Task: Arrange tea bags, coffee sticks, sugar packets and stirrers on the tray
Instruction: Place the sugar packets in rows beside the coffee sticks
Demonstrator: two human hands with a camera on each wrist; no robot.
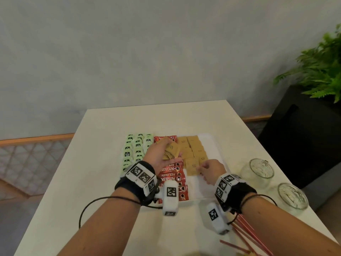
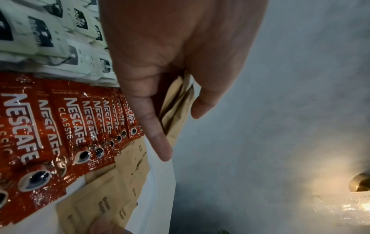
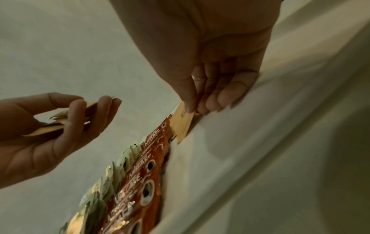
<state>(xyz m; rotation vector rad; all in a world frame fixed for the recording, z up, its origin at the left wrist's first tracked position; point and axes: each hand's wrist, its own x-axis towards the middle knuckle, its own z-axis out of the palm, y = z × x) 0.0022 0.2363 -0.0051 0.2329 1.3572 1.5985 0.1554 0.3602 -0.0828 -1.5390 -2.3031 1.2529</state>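
At five o'clock on the tray [image 1: 215, 145], the right hand [image 1: 212, 171] pinches one sugar packet [image 1: 192, 166], while the left hand [image 1: 160, 154] clutches a loose stack [image 1: 171, 151] that may spill onto the coffee sticks [image 1: 171, 175].

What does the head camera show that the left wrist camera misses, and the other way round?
Only the head view shows the two glass jars, the red stirrers, the plant and the right hand pinching a packet. Only the left wrist view makes "Brown Sugar" readable on the sugar packets. Both show the left hand holding a stack of packets, the coffee sticks and the tea bags.
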